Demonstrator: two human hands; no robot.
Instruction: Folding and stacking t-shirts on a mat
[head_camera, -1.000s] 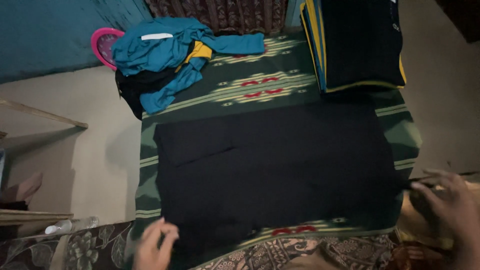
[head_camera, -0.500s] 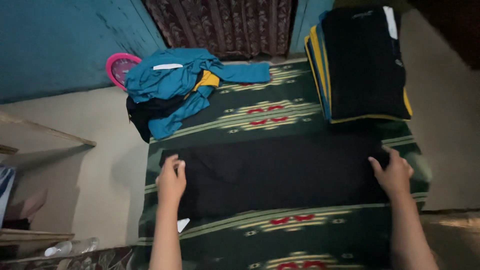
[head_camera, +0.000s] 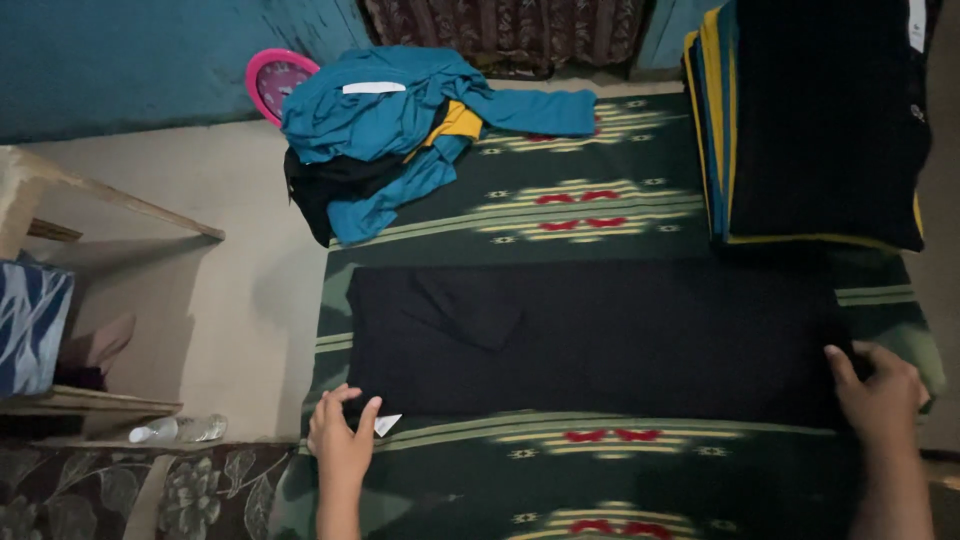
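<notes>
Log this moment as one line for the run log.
left hand: at near-left corner of black garment | right hand: on its right edge | garment: folded, flat on green mat

The black cloth (head_camera: 600, 335) is now folded into a long strip. Both hands, left hand (head_camera: 342, 445) and right hand (head_camera: 880, 390), slid back toward 6 o'clock, to its near corners.

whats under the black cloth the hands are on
The black cloth lies flat on a green patterned mat, which shows along every edge. The left hand and right hand rest at its near corners. Anything beneath the cloth's middle is covered.
</notes>
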